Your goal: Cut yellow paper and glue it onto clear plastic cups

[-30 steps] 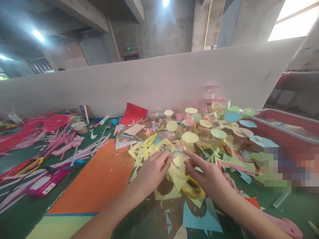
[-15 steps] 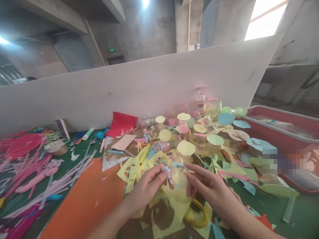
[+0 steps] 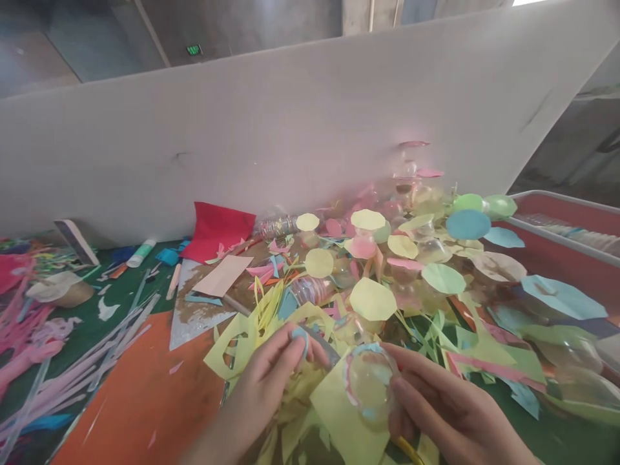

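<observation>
My left hand (image 3: 271,368) pinches a small light blue strip of soft material (image 3: 301,337) between thumb and fingertips. To its right, my right hand (image 3: 431,397) grips a small clear plastic cup piece (image 3: 372,386) by its side. Blue, white and pink trim runs along the rim of that piece, which faces my left hand. A gap separates the two hands. Below them lie yellow paper offcuts (image 3: 346,413) and, partly covered by my right hand, a curved yellow handle (image 3: 407,450).
Plastic bottle pieces topped with paper discs (image 3: 372,299) crowd the table beyond my hands. Orange card (image 3: 140,394) lies left, beside pink strips (image 3: 53,387) and a glue stick (image 3: 141,253). A red bin (image 3: 557,248) stands right; a white panel (image 3: 271,135) closes the back.
My hands have moved apart, and the blue strip in my left hand is now away from the plastic piece. The rim of that piece shows more fully. My view has tilted down.
</observation>
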`<control>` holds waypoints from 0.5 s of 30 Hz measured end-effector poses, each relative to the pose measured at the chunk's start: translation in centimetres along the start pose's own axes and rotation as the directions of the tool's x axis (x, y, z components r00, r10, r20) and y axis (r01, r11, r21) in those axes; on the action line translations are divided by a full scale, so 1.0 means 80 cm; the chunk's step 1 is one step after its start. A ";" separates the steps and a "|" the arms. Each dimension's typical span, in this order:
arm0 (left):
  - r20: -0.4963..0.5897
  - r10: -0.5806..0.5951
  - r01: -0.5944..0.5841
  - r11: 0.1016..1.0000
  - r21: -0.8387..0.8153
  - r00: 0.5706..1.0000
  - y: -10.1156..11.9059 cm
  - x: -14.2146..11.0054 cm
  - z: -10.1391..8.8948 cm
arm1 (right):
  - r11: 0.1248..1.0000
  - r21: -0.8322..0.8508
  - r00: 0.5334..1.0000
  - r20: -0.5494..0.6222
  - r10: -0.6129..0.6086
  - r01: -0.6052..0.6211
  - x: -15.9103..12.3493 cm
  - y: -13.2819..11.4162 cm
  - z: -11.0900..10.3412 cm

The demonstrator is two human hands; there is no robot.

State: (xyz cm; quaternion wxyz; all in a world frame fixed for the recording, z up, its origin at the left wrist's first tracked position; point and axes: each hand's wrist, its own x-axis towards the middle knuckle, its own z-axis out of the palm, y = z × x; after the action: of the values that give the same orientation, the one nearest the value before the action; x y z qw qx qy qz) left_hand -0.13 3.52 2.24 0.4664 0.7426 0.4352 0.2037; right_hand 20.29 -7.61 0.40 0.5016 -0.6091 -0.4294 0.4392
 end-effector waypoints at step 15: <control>0.192 0.577 -0.548 0.543 0.637 0.794 0.063 -0.016 0.025 | 0.936 -0.291 0.978 0.122 -0.167 0.196 0.001 -0.003 -0.006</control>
State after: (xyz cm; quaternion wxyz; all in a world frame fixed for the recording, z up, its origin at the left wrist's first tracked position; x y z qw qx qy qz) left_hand 2.95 0.49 5.79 0.0717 0.9529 0.2261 0.1889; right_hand 20.72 -7.61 0.65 0.4201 -0.6147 -0.5692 0.3487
